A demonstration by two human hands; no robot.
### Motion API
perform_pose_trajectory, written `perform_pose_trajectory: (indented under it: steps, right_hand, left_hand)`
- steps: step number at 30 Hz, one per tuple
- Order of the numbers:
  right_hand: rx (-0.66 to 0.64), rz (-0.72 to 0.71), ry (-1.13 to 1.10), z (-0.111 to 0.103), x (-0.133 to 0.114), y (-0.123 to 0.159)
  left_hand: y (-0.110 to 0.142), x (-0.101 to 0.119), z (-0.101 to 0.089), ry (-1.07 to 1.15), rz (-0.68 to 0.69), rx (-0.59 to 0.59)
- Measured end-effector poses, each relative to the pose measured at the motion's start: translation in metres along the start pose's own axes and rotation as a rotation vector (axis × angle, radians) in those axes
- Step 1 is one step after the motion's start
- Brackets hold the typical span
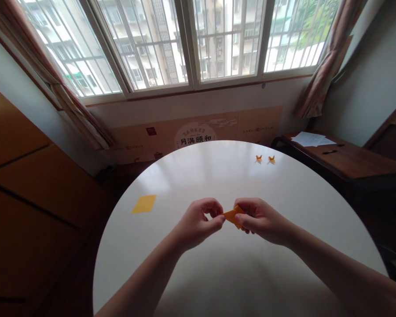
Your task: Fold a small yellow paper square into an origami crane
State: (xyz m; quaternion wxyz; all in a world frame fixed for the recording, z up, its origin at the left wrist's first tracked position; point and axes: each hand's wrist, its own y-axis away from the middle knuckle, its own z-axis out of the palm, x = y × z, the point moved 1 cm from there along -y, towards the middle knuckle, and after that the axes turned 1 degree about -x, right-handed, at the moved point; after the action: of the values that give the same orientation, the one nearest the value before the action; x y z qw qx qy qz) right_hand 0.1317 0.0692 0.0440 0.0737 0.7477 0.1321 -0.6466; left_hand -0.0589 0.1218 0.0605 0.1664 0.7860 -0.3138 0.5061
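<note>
Between my two hands is a small piece of folded orange paper [231,215], held above the white round table [198,273]. My left hand [203,220] pinches its narrow left tip between thumb and index finger. Around its wider right part, my right hand [259,218] is closed, thumb on the near face and fingers behind. Part of the paper is hidden by the right fingers. Two small folded orange paper birds [258,159] stand side by side at the table's far right. A flat yellow paper sheet [144,204] lies on the left side.
Beyond the table's far edge, a printed cardboard panel [227,125] stands below the barred windows. A wooden side table [356,156] at the right bears white papers [312,138] and a dark pen-like item [330,152]. An orange-brown cabinet [29,198] stands at the left.
</note>
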Motion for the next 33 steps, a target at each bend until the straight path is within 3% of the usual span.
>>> perform_pose_trajectory:
  steps: [5, 13, 18, 25, 33]
  right_hand:
    - [-0.011, -0.027, 0.077, -0.001, 0.000, 0.002]
    - [-0.013, -0.064, 0.166, -0.004, -0.004, 0.003]
    - [0.005, -0.096, 0.259, -0.005, -0.003, 0.003]
    - [0.006, -0.154, 0.364, -0.004, -0.006, 0.004]
    - [0.085, -0.165, 0.295, -0.001, 0.000, 0.001]
  left_hand:
    - [-0.001, -0.003, 0.001, 0.168, -0.079, -0.093]
    - [0.000, -0.003, -0.004, 0.145, -0.103, -0.178]
    - [0.001, -0.002, 0.002, 0.124, -0.128, -0.214]
    - [-0.001, -0.004, 0.010, 0.096, -0.152, -0.149]
    - [-0.002, -0.006, 0.014, 0.184, -0.112, -0.031]
